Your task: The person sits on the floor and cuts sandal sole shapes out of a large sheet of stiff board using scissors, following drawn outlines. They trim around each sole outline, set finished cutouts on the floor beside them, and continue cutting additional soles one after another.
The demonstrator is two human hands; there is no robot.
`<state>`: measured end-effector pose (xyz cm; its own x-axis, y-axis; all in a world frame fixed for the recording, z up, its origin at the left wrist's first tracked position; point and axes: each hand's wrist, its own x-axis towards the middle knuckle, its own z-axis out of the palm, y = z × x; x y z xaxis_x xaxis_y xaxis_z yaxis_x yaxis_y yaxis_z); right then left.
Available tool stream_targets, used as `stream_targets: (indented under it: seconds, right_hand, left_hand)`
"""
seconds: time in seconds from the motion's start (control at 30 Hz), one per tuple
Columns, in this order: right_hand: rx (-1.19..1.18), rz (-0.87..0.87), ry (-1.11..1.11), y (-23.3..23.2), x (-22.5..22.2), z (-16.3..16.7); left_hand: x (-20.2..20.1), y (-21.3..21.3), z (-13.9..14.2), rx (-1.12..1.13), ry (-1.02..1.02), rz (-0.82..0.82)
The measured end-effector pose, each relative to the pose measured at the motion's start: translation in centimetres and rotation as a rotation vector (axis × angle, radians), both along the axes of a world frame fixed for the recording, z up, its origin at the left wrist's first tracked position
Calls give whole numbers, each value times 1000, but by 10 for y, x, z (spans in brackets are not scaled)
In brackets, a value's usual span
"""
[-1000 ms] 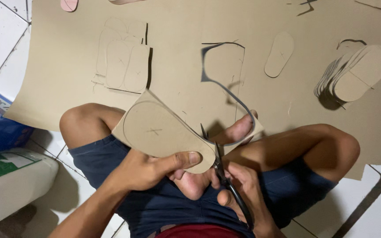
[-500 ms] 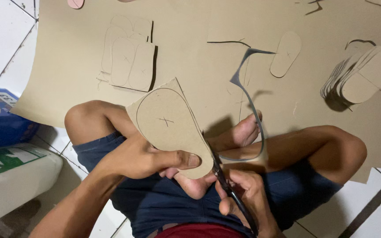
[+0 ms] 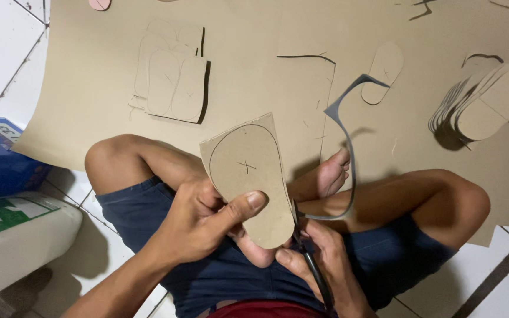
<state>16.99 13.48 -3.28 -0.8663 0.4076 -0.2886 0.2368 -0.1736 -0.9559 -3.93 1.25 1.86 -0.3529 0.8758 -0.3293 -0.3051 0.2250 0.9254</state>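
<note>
Head view, the only one I have. My left hand [image 3: 198, 221] is closed on a cardboard piece [image 3: 247, 176], thumb pressed flat across its lower face and the fingers curled behind it. The piece stands nearly upright over my lap, above the crossed legs, with a sole outline and a small cross drawn on it. My right hand [image 3: 325, 268] is wrapped around the handles of black scissors [image 3: 306, 253]; their blades meet the piece's lower right edge, and I cannot tell how far they are parted. One thin offcut strip [image 3: 349, 159] curls up from the cut toward the sheet.

Counting on the big sheet [image 3: 254, 35] spread over the floor: one single cut sole [image 3: 383, 73] lying flat, one fanned stack of soles [image 3: 490, 103] at right, too overlapped to count, and one marked block [image 3: 175, 82] at upper left with two outlines drawn side by side.
</note>
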Motion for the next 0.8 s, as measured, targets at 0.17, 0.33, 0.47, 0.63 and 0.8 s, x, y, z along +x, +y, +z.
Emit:
stream_targets:
  seconds: [0.17, 0.33, 0.47, 0.63, 0.8]
  right_hand:
    - [65, -27, -34, -5, 1, 2]
    - [144, -57, -145, -8, 6, -2]
    - [48, -33, 8, -4, 7, -7]
    - [160, -57, 28, -5, 13, -14]
    - [207, -51, 90, -5, 23, -19]
  left_hand:
    - [6, 1, 1, -83, 151, 28]
    - [15, -2, -4, -13, 28, 46]
    - [23, -4, -11, -80, -111, 9]
    - [36, -5, -14, 27, -117, 70]
    - [35, 4, -8, 56, -92, 170]
